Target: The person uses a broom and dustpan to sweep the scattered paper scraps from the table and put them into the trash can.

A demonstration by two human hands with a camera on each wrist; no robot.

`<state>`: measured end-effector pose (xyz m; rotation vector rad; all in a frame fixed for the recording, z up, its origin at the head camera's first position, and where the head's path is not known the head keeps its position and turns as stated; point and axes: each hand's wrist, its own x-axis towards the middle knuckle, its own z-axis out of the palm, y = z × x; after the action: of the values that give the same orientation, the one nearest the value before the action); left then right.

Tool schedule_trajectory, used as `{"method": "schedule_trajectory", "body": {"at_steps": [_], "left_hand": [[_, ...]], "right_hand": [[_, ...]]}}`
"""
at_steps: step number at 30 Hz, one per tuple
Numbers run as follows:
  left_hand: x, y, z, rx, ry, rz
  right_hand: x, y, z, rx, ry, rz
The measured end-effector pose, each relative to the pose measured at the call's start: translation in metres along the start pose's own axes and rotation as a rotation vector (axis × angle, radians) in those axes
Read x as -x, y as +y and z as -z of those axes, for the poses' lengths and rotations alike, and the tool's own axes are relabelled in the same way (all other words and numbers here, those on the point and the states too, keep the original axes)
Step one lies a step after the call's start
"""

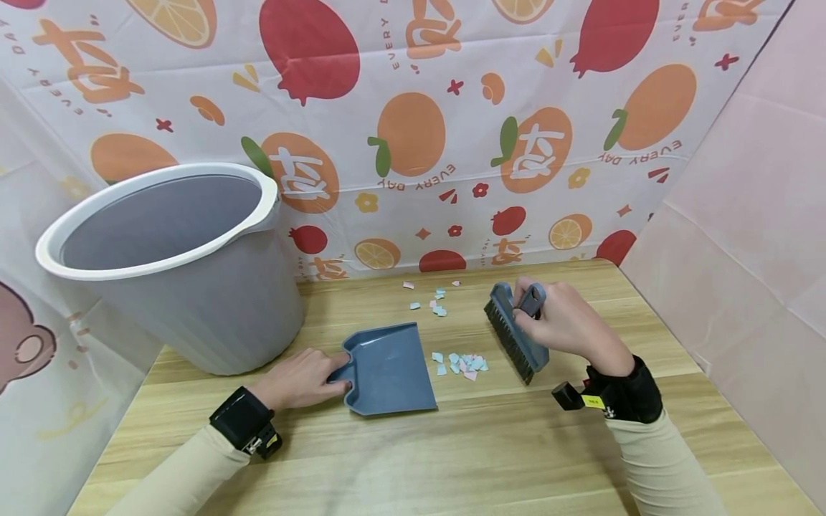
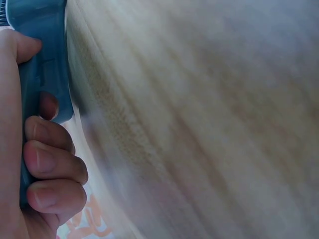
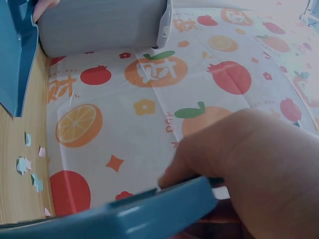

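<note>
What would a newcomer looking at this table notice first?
Probably the big grey bin at the back left of the table, in front of the bright fruit-print cloth. Next, the blue-grey dustpan in the left hand and brush in the right hand, with pink and blue scraps between them.

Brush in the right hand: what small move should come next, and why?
Probably a short sweep of the brush leftward: the right hand grips it just right of the nearer paper scraps, while the left hand holds the dustpan on their other side, its open edge facing them.
</note>
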<state>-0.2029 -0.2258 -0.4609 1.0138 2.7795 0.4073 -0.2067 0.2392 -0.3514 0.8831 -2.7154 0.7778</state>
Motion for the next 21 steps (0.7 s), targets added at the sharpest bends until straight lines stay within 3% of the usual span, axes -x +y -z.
{"method": "schedule_trajectory", "body": {"at_steps": [7,21], "left_hand": [[-0.001,0.000,0.000,0.002,-0.018,0.015],[0.000,0.001,0.001,0.003,-0.008,0.012]], "right_hand": [[-0.001,-0.002,-0.001,0.017,0.009,-0.097],[-0.005,-0.001,-0.011,0.027,-0.057,-0.120]]}}
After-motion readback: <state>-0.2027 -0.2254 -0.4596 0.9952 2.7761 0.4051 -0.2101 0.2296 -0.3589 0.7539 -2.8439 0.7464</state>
